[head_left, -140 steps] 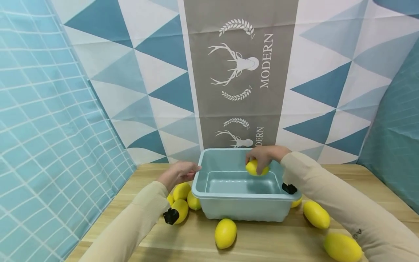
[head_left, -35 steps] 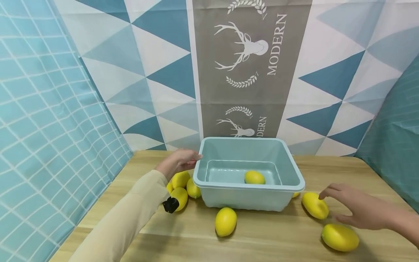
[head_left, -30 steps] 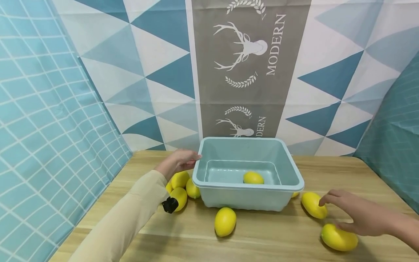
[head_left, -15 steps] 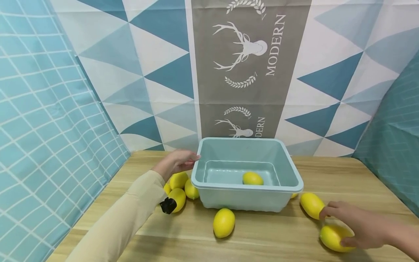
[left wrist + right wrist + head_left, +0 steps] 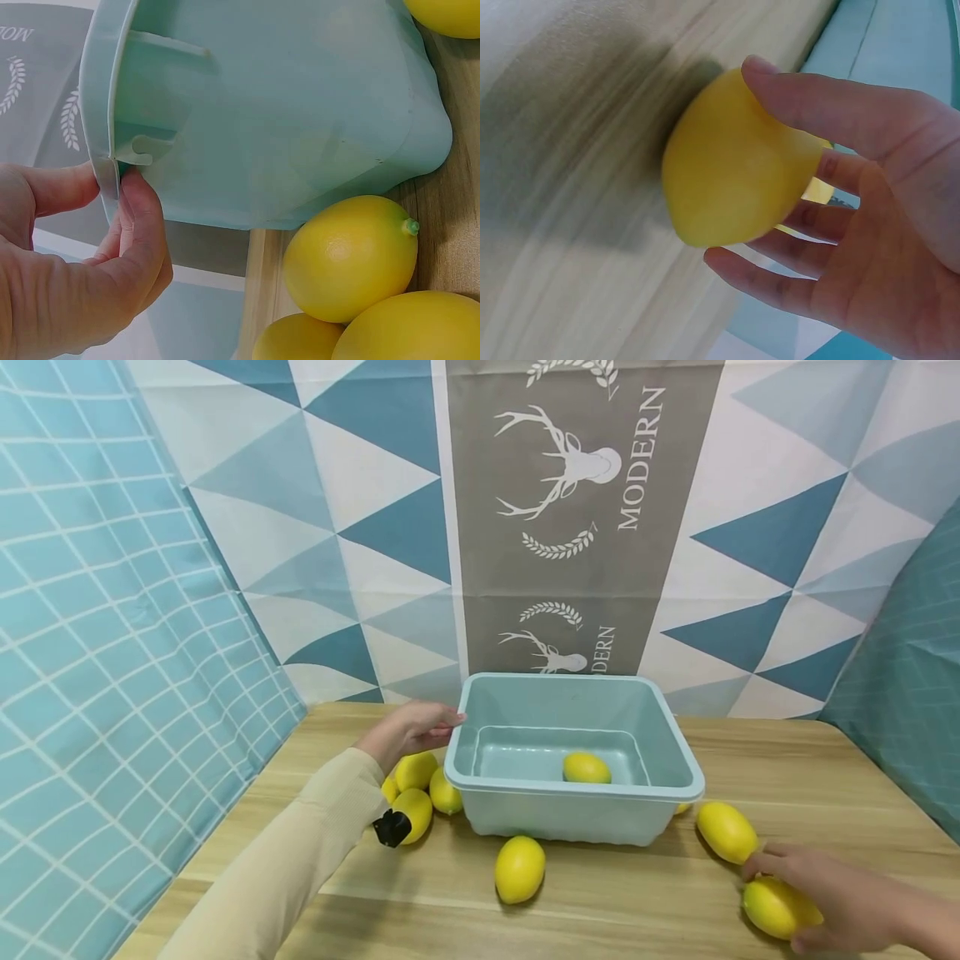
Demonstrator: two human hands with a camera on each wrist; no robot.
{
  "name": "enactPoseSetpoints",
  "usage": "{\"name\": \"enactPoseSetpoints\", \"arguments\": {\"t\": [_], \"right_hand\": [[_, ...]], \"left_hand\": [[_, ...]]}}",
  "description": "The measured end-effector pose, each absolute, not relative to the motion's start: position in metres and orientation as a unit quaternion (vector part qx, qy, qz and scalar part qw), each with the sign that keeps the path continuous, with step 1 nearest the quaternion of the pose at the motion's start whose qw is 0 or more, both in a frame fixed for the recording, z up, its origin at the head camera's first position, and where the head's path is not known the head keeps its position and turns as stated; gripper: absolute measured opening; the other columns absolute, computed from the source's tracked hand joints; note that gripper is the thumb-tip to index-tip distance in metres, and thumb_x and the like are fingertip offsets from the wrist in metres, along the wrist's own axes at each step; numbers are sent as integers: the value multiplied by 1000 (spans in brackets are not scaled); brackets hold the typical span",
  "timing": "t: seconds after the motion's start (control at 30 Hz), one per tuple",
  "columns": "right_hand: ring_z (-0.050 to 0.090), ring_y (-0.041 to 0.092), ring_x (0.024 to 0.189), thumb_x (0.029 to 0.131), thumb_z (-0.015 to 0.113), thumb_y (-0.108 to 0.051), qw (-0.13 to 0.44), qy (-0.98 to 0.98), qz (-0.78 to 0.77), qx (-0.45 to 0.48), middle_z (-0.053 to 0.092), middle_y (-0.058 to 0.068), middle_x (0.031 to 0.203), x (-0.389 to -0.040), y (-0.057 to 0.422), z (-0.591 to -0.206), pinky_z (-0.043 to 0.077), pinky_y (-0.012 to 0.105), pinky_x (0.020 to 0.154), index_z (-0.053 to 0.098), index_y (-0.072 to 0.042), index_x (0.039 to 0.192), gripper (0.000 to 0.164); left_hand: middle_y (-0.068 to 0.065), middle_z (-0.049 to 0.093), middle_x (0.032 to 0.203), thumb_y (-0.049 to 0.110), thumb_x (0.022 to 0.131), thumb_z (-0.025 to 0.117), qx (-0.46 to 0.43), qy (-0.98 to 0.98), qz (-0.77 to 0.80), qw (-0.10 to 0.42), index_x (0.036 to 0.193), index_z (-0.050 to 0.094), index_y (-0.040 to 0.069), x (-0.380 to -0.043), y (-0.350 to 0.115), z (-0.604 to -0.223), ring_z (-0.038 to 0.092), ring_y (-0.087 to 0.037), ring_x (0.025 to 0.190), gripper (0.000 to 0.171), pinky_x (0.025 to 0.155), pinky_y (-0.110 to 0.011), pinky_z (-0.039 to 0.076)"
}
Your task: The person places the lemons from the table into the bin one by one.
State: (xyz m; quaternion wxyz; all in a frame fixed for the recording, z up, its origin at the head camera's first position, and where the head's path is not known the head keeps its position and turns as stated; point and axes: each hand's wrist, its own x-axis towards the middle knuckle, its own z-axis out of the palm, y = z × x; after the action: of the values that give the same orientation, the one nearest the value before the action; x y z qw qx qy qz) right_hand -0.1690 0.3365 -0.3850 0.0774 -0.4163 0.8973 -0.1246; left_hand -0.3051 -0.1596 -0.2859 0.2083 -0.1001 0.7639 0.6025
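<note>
A pale blue-green plastic basin (image 5: 573, 814) stands on the table with one lemon (image 5: 587, 767) inside. My left hand (image 5: 416, 731) pinches the basin's left rim between thumb and fingers, plain in the left wrist view (image 5: 97, 255). At the table's right side, my right hand (image 5: 843, 897) is around a yellow lemon (image 5: 780, 907). The right wrist view has the thumb against one side of this lemon (image 5: 739, 165) and the curled fingers along the other, partly hidden behind it. Another lemon (image 5: 727, 832) lies just beyond the right hand.
Several lemons (image 5: 416, 771) cluster left of the basin, beneath the left forearm. A single lemon (image 5: 520, 870) lies in front of it, and one more (image 5: 682, 808) shows partly behind its right corner. Patterned cloth (image 5: 562, 527) hangs behind the wooden table (image 5: 600, 927).
Earlier, my right hand held a lemon over the basin; that lemon now lies inside. The right hand moved to the right, then down onto the near-right lemon. My left hand stayed at the rim.
</note>
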Motion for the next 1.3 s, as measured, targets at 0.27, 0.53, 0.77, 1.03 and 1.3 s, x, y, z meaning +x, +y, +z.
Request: {"name": "enactPoseSetpoints", "arguments": {"t": [0.27, 0.53, 0.77, 1.03, 1.3], "right_hand": [[44, -9, 93, 69, 82, -32, 105, 917, -129, -361, 55, -3, 117, -162, 335, -390, 46, 12, 71, 53, -25, 123, 62], [44, -9, 89, 63, 84, -22, 87, 918, -141, -361, 54, -11, 112, -159, 328, -391, 46, 14, 69, 53, -28, 119, 65], [44, -7, 90, 56, 86, -14, 11, 900, -138, -414, 51, -12, 109, -156, 323, -392, 44, 15, 65, 51, -31, 115, 71], [44, -5, 88, 49, 87, -11, -73, 914, -83, -391, 51, -15, 109, -151, 314, -385, 46, 17, 64, 54, -34, 113, 76], [45, -1, 89, 45, 90, -13, -85, 913, -64, -394, 53, -11, 108, -154, 314, -379, 49, 18, 67, 54, -31, 114, 80]], "left_hand": [[-8, 56, 114, 14, 96, 56, -101, 764, 603, 206, 134, 50, -2, -304, -160, -285, 58, -11, 88, 41, 73, -15, 56], [-7, 55, 111, 12, 97, 55, -95, 766, 602, 205, 136, 47, -3, -305, -160, -286, 56, -9, 81, 43, 68, -12, 54], [-9, 55, 115, 12, 97, 54, -85, 764, 604, 213, 138, 45, -4, -305, -160, -286, 57, -8, 85, 44, 86, -18, 55], [-10, 56, 115, 13, 96, 57, -80, 766, 602, 213, 135, 47, -4, -303, -157, -282, 57, -10, 87, 44, 88, -19, 55], [-8, 52, 116, 13, 97, 54, -92, 764, 603, 210, 139, 43, -3, -306, -157, -286, 55, -9, 85, 46, 70, -13, 54]]}}
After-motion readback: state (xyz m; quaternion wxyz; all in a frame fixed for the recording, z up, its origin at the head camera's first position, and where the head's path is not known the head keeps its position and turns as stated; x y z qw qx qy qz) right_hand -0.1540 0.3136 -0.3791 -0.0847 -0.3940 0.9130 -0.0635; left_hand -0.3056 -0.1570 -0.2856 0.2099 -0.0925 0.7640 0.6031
